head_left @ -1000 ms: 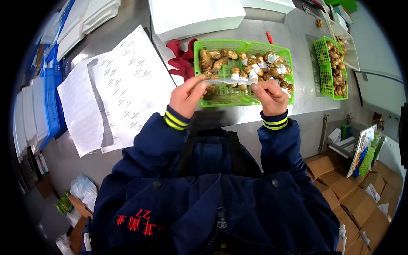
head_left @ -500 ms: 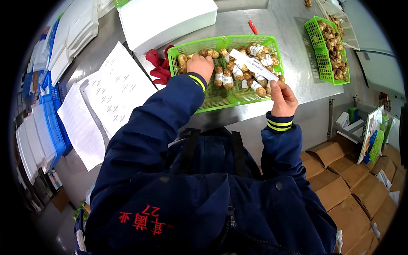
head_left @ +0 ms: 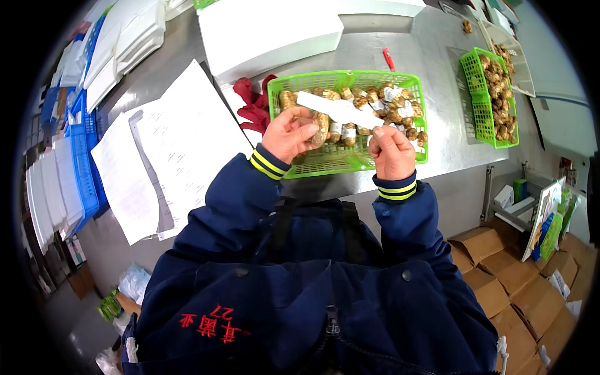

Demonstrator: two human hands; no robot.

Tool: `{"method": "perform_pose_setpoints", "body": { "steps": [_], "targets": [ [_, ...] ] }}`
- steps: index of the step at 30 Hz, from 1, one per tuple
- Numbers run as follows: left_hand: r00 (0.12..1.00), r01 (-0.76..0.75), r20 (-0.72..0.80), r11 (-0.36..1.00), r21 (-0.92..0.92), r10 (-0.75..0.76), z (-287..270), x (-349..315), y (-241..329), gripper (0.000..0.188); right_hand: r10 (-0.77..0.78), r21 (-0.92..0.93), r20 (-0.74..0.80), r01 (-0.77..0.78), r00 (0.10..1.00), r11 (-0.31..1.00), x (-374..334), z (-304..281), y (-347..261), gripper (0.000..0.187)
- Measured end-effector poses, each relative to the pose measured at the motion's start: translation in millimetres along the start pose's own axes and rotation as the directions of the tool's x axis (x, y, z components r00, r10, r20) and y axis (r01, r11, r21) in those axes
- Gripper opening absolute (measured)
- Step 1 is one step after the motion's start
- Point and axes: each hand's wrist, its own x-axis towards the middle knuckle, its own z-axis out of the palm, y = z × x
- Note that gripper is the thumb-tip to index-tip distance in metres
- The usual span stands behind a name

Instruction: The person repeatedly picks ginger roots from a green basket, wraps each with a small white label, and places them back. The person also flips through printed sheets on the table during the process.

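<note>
My left hand (head_left: 289, 134) is closed around a stubby brown mushroom (head_left: 321, 129), holding it above the near left part of a green plastic basket (head_left: 350, 167). Between the thumb and fingers of my right hand (head_left: 392, 152) is one end of a white paper strip (head_left: 337, 110). The strip slants across to the left, its far end close above the mushroom. In the basket lie several more mushrooms (head_left: 394, 115), many with white paper bands around them. A few without bands are at the basket's left end, partly hidden by my left hand and the strip.
Printed paper sheets (head_left: 178, 134) and red gloves (head_left: 253, 103) lie left of the basket. Behind it are a white foam box (head_left: 269, 37) and a red pen (head_left: 389, 59). Another green basket (head_left: 484, 119) of mushrooms stands right. Cardboard boxes (head_left: 506, 281) are below right.
My left hand has come up out of the basket with a mushroom and moved toward me. My right hand has brought the paper strip left, nearer to it. The view has shifted slightly.
</note>
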Motion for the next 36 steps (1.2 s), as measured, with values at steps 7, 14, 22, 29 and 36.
{"method": "perform_pose_setpoints", "body": {
  "steps": [7,14,22,29,36],
  "targets": [
    [0.955,-0.294,-0.04,0.956,-0.013,0.293,-4.9,-29.3,3.2,0.038,0.044,-0.214,0.128,-0.016,0.991,0.977,-5.2,30.9,13.4,0.012],
    [0.937,-0.31,-0.154,0.95,0.045,0.313,-1.7,-49.0,17.0,0.029,0.016,-0.247,0.146,0.021,0.989,0.969,-12.3,51.5,15.2,0.01],
    [0.963,-0.26,-0.112,0.955,-0.144,0.245,18.1,-65.7,25.7,0.024,0.016,-0.251,0.125,0.016,0.992,0.968,-16.8,64.1,18.9,0.008],
    [0.99,-0.054,0.098,0.923,-0.381,0.099,19.2,-84.4,21.8,0.029,0.056,-0.133,0.273,-0.02,0.96,0.991,-23.5,73.8,16.3,0.008],
    [0.97,0.046,0.239,0.916,-0.398,0.055,16.6,-86.9,20.4,0.036,0.095,-0.052,0.428,-0.08,0.899,0.995,-22.1,75.4,16.2,0.006]
  ]
}}
